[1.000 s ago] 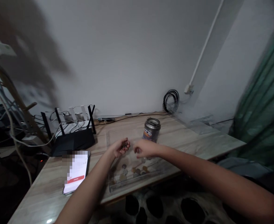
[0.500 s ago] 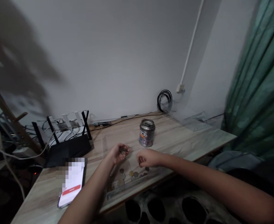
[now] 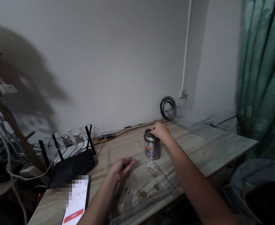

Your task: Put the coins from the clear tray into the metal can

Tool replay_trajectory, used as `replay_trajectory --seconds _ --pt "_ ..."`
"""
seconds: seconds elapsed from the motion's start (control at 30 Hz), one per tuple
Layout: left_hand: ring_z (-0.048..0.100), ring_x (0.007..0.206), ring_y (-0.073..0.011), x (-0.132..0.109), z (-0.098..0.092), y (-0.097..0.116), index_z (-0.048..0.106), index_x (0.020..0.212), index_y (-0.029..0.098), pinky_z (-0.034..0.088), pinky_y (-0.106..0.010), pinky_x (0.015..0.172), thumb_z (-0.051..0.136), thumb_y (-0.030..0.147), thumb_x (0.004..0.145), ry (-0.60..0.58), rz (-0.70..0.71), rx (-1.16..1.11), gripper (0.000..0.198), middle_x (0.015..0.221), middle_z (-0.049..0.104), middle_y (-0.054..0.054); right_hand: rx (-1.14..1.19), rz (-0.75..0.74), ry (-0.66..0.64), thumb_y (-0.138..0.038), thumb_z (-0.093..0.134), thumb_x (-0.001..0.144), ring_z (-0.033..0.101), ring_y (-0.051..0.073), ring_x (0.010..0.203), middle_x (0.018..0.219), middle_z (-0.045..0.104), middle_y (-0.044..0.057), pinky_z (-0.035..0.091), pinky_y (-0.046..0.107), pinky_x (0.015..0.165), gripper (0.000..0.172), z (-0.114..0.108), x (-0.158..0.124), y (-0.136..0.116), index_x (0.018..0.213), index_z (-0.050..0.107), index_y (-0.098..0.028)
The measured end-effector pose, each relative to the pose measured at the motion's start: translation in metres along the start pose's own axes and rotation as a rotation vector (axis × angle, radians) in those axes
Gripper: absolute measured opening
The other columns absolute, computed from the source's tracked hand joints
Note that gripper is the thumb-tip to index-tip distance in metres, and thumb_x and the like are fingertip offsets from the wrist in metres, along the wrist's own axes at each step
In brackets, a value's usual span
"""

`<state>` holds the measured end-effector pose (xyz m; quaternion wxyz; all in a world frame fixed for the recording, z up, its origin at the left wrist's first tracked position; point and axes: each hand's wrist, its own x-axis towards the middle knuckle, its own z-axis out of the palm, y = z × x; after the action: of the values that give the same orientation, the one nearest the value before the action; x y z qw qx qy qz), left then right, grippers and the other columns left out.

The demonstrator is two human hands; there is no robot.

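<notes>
A metal can (image 3: 152, 149) with a printed label stands upright on the wooden table. My right hand (image 3: 160, 130) is at its top, fingers pinched together over the lid; what they hold, if anything, is hidden. Left of the can and lower, my left hand (image 3: 123, 167) is cupped, palm up, around some coins. Several loose coins (image 3: 127, 205) lie in a clear plastic tray (image 3: 137, 215) near the table's front edge, silver ones and a yellowish one among them.
A phone (image 3: 77, 200) with a lit screen lies at the left front, beside a black router (image 3: 74, 167) with upright antennas and tangled cables. Coiled black cable (image 3: 168, 107) leans on the wall behind the can. Clear plastic (image 3: 204, 128) rests at the back right.
My right hand has moved from above the coins up to the top of the can. My left hand still holds coins. The view has shifted, showing more of the floor side at right.
</notes>
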<state>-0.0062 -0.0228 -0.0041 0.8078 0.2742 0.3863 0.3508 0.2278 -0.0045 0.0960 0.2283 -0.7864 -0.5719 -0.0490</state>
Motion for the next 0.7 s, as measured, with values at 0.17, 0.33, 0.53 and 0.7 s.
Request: replay_trajectory --seconds 0.17,0.33,0.53,0.7 --pt "0.046 0.037 -0.0004 0.003 -0.002 -0.001 0.053 0.075 0.01 0.025 -0.009 0.028 0.05 0.005 0.074 -0.001 0.095 0.099 0.006 0.076 0.064 -0.006 -0.011 0.022 0.053 -0.025 0.057 0.064 0.057 0.02 0.075 0.077 0.066 0.009 0.036 0.029 0.063 0.014 0.007 -0.001 -0.001 0.07 0.069 -0.021" --pt "0.037 0.034 0.0012 0.006 -0.001 -0.003 0.055 0.069 0.01 0.016 -0.011 0.027 0.054 0.013 0.073 0.043 0.171 0.186 0.005 0.073 0.065 -0.006 0.103 -0.12 0.296 -0.03 0.052 0.072 0.053 0.022 0.083 0.079 0.064 0.008 0.033 0.034 0.074 0.019 0.013 -0.015 0.004 0.075 0.068 -0.021" --pt "0.024 0.029 0.0029 0.005 -0.002 0.0 0.052 0.068 0.012 0.008 -0.012 0.029 0.061 0.029 0.07 0.098 0.237 0.208 0.019 0.055 0.055 0.002 0.461 -0.542 0.272 -0.024 0.043 0.08 0.051 0.015 0.081 0.084 0.061 0.006 0.034 0.025 0.074 0.023 0.039 -0.049 -0.032 0.087 0.064 -0.017" --pt "0.022 0.028 0.0011 0.008 -0.005 -0.002 0.044 0.061 0.015 0.005 -0.013 0.031 0.052 0.047 0.073 0.123 0.178 0.306 0.034 0.042 0.041 0.007 0.568 -0.779 -0.443 -0.039 0.058 0.068 0.045 0.008 0.054 0.063 0.059 -0.001 0.03 0.019 0.049 0.03 0.084 -0.061 -0.06 0.083 0.066 -0.014"
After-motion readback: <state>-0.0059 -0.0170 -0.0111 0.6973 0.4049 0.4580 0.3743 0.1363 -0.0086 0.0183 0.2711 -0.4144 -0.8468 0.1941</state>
